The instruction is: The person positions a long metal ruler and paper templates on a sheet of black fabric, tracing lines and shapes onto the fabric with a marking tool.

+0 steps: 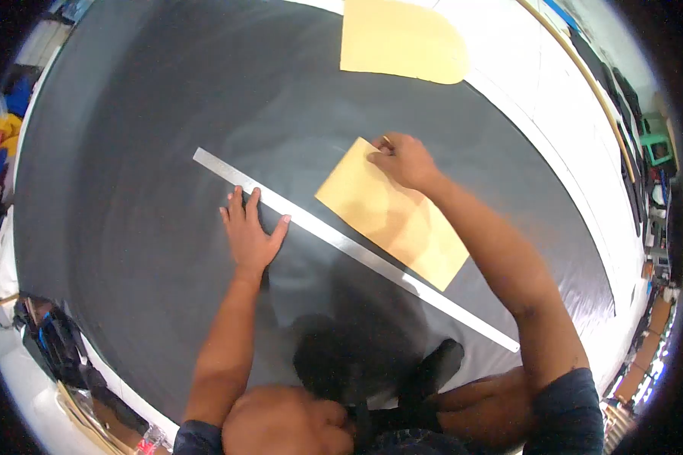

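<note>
A long metal ruler (349, 248) lies slantwise on a wide sheet of black material (144, 250). My left hand (250, 231) rests flat with fingers spread, its fingertips and thumb touching the ruler's near edge. Just beyond the ruler is a yellow card piece (387, 212) with straight edges, lying at a similar slant. Over its far edge, near the upper corner, my right hand (408, 161) is closed in a pinch. A thin yellowish stick (388, 140), possibly a pen, shows between those fingers; its tip is hidden.
Another yellow card piece (402, 42), with rounded corners on one side, lies at the far edge of the black material. White table surface (531, 83) shows beyond it. Colourful items (7, 133) are at the far left, and a green stool (656, 142) stands at the right.
</note>
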`<state>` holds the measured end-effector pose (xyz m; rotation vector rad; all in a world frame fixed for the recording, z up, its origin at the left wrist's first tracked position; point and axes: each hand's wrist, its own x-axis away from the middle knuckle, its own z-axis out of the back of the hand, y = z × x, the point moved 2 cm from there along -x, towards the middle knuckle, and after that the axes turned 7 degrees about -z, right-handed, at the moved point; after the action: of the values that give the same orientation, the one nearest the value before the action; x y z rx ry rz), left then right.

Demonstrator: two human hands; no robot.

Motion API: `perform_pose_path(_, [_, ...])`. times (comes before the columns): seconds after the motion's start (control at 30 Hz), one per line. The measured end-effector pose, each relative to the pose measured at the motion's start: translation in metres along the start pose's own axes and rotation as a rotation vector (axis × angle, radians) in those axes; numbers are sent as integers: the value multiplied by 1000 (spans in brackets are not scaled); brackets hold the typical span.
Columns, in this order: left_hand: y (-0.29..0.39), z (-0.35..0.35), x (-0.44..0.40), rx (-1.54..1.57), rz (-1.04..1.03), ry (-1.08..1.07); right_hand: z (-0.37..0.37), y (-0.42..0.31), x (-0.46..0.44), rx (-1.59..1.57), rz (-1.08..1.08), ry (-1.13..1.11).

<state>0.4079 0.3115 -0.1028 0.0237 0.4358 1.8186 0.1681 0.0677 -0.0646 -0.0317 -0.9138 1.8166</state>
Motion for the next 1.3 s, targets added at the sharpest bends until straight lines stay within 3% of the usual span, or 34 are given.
perform_pose_path(0.2, [-2,0,-1,39,32,-8,-39,-35,-5,155,17,39])
perform_pose_path(0.6, [-10,-10,0,170,2,83,-39,-38,1,265,39,41])
perform_pose_path(1.3, [-9,-7,-2,99,3,14,-40,-34,4,155,74,51])
